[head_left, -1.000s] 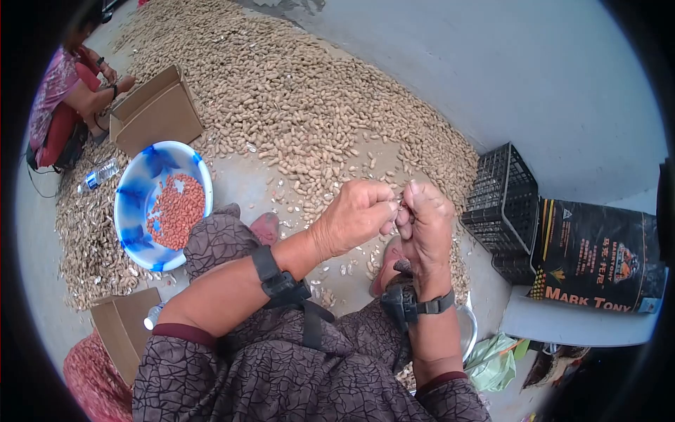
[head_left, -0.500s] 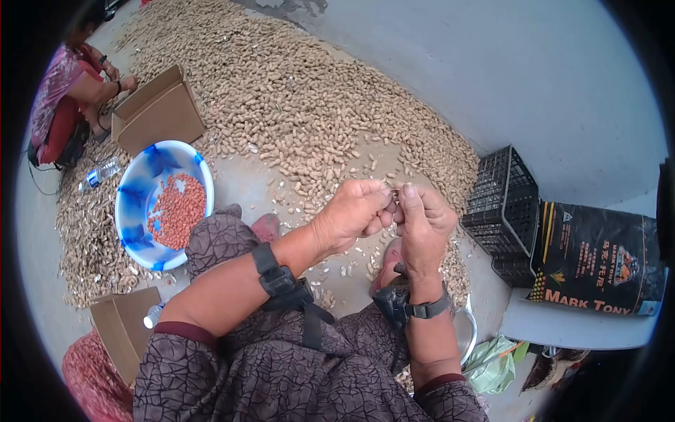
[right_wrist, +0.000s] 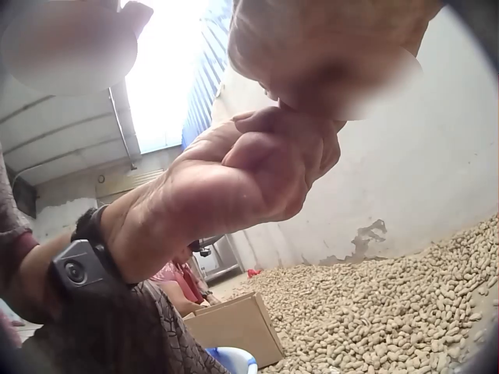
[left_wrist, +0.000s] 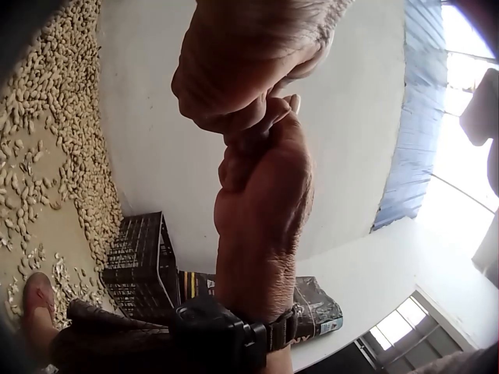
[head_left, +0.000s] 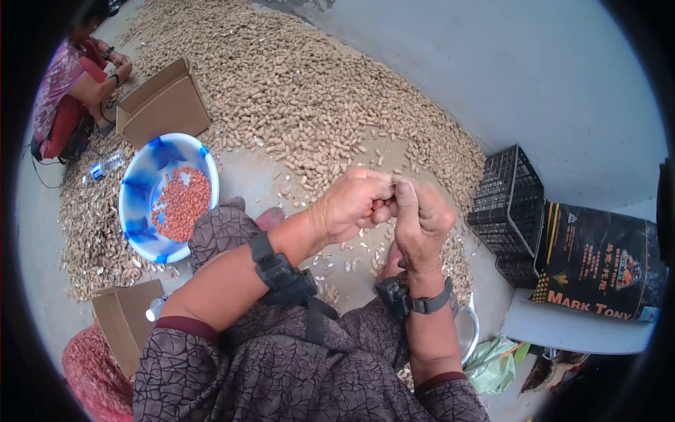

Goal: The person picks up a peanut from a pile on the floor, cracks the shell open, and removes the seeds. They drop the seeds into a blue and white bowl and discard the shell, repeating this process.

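Note:
My two hands meet in front of me, fingertips together, in the head view. The left hand (head_left: 348,205) has its fingers curled round reddish shelled peanut kernels (head_left: 374,208), which peek out at its lower side. With thumb and bent fingers, the right hand (head_left: 424,219) pinches a small peanut at the left fingertips; the fingers mostly cover it. Both wrist views show the hands pressed close, hiding what lies between them. To the left, a blue-and-white basin (head_left: 132,224) holds many red peanut kernels (head_left: 184,204).
Unshelled peanuts (head_left: 281,91) spread widely along the wall. Empty shells (head_left: 98,260) lie at left near a water bottle (head_left: 107,166) and a cardboard box (head_left: 165,105). Another person (head_left: 70,98) squats at upper left. A black crate (head_left: 505,204) and black sack (head_left: 598,260) stand at right.
The hands stay together while the fingers shift round the small peanut. Red kernels now show in my left hand. The other person's hands have moved slightly.

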The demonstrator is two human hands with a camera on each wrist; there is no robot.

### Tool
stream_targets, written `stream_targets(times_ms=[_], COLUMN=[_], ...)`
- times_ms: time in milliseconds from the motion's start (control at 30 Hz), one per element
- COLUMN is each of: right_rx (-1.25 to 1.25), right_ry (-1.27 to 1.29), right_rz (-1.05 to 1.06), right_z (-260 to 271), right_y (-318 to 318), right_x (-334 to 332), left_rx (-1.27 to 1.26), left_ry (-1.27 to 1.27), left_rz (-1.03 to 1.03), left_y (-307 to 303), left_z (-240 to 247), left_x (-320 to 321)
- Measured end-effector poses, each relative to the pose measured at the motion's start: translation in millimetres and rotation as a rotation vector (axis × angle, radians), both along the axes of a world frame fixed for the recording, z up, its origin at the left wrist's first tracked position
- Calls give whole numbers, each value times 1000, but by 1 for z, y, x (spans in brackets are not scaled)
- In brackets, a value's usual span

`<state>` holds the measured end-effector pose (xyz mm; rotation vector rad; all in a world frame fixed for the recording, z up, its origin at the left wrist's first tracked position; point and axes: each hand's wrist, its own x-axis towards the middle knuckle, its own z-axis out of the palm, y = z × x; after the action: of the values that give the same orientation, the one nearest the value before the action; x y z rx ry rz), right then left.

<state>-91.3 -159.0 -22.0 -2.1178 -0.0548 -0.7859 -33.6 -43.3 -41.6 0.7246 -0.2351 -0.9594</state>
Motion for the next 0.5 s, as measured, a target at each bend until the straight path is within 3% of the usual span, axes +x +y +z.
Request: stream_targets(times_ms=[267,500], right_rx=[201,238], right_ry=[167,166], right_rz=[270,243], right_z=[3,8], right_y=[-11,-5], right_x=[-2,-6], left_rx=[-37,-80], left_ry=[139,109], left_rz=[14,22], left_y=[8,9], left_z=[2,2], left_x=[2,0])
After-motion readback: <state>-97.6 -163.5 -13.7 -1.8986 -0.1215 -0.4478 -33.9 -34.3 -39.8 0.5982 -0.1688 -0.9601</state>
